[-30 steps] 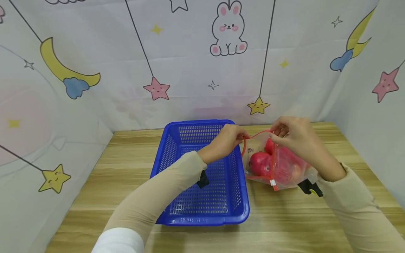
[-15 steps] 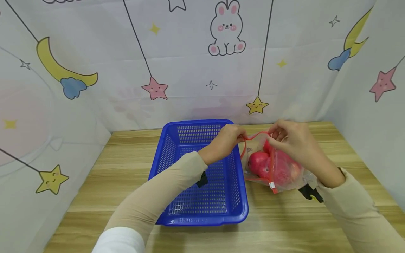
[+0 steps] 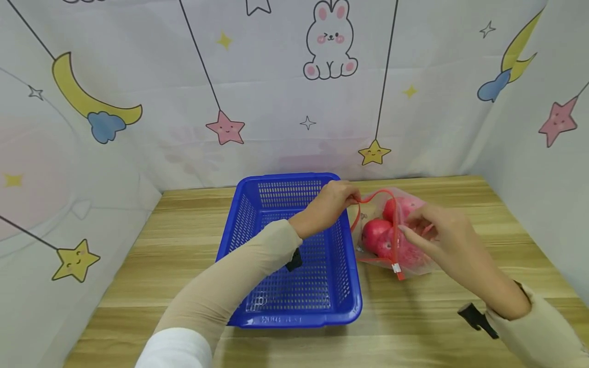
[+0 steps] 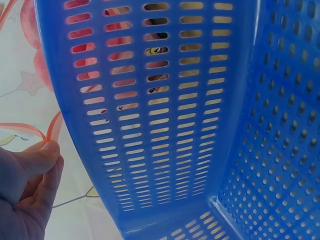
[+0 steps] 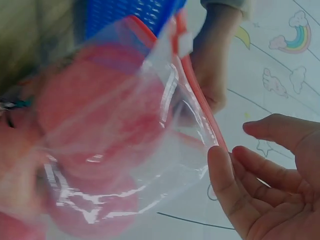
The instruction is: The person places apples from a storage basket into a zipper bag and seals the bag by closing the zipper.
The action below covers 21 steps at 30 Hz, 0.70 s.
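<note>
From where I stand, the person's left hand (image 3: 330, 204) reaches over the blue basket (image 3: 299, 321), thumb and finger pinched together on the red zip edge (image 3: 382, 192) of a clear plastic bag (image 3: 395, 230). The left wrist view shows that grip beside the basket's slotted wall, the strip caught between thumb and fingertip.

The right hand (image 3: 453, 239) is at the bag's other side, its thumb parted from the loosely bent fingers, gripping nothing. In the right wrist view its fingertips lie right at the red edge; I can't tell whether they touch it.

The bag sits on the wooden surface (image 3: 179, 255), just right of the basket, its mouth parted and facing the basket. Several red fruits (image 3: 376, 235) are bunched inside. A white slider (image 3: 396, 267) shows at the near end of the zip.
</note>
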Motion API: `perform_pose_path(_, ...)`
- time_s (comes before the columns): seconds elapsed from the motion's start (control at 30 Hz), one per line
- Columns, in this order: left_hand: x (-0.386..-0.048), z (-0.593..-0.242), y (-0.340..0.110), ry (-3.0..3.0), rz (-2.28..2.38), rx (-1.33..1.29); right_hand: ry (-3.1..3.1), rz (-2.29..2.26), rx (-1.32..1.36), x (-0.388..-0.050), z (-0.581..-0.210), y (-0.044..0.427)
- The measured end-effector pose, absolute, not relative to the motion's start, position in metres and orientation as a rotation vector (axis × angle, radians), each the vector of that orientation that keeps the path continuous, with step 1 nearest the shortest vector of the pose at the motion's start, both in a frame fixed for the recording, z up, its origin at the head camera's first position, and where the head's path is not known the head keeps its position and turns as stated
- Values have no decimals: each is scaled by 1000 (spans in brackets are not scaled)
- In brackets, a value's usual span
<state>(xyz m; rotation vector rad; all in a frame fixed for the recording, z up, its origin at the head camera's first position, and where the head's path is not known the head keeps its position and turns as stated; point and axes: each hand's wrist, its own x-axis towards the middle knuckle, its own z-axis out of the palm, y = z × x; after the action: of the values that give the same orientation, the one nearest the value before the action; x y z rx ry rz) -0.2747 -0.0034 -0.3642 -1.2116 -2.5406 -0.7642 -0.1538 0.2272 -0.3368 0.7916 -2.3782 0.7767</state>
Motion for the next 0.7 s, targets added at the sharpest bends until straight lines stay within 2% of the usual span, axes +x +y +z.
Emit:
perform_pose_path(0.17,-275,-364,-2,-2544,-766,-1221,-2262,769,908,-140,-359,233)
perform_pose_path(0.37,-276,-362,-2,-2587,-763,-1206,-2220,601,918,-122,-385,230)
perform_pose_path(0.7,-276,-362,0,-2609,-754,-1189,-2092,456,950,-111,-400,217)
